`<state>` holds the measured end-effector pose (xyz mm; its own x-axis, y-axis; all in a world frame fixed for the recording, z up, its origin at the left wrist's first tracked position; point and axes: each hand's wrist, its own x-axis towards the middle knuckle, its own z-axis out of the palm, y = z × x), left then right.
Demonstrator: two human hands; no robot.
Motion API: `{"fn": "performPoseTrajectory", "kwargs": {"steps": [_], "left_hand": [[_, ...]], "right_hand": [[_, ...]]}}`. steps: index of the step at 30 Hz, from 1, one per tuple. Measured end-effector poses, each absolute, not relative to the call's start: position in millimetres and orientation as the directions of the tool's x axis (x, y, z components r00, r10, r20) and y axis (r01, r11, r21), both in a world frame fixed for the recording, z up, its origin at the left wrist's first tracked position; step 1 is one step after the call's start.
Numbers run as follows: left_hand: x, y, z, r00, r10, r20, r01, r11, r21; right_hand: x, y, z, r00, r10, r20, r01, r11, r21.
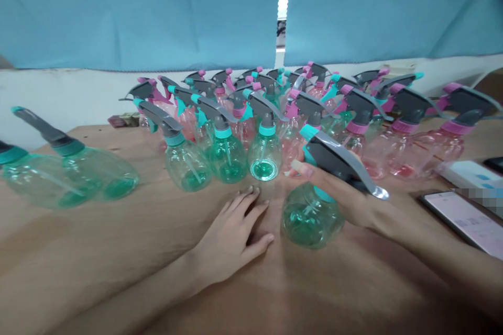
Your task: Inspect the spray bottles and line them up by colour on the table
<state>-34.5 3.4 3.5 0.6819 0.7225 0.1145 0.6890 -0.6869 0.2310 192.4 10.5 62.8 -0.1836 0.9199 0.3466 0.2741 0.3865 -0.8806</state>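
Bench (pixel 118 282): open room along the near edge and mid-left. Crowd of spray bottles (pixel 275 115) fills the far side, two more at the left edge. Right hand (pixel 349 196) closed around the neck of a green spray bottle (pixel 312 214), tilted, mid-bench. Left hand (pixel 231 238) flat, fingers spread, holding nothing, just beside it.

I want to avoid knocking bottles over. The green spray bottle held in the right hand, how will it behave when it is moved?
The spray bottle looks empty and clear, so probably light. Its round belly under a big trigger head may make it tip easily. The right hand grips its neck, tilted; the smooth plastic could slip.
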Motion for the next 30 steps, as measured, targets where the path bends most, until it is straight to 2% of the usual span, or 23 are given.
{"fn": "performPoseTrajectory", "kwargs": {"steps": [5,9,12,16,20,30], "left_hand": [[-33,3,4,0.675,0.728,0.116,0.696,-0.681,0.228],[-30,1,5,0.671,0.728,0.140,0.677,-0.679,0.285],[-25,-5,8,0.673,0.727,0.134,0.646,-0.666,0.372],[-17,-14,9,0.652,0.746,0.132,0.592,-0.611,0.525],[-10,-20,9,0.626,0.768,0.139,0.543,-0.557,0.628],[-15,-38,28,0.501,0.823,0.269,0.495,-0.527,0.691]], "right_hand": [[193,15,53,-0.205,0.921,0.332,0.232,0.376,-0.897],[192,13,62,-0.244,0.911,0.333,0.200,0.383,-0.902],[192,11,66,-0.262,0.905,0.336,0.192,0.390,-0.901],[192,14,64,-0.244,0.865,0.439,0.118,0.476,-0.871],[191,15,62,-0.219,0.853,0.474,0.168,0.512,-0.842],[148,3,67,-0.277,0.816,0.507,0.120,0.553,-0.824]]}}
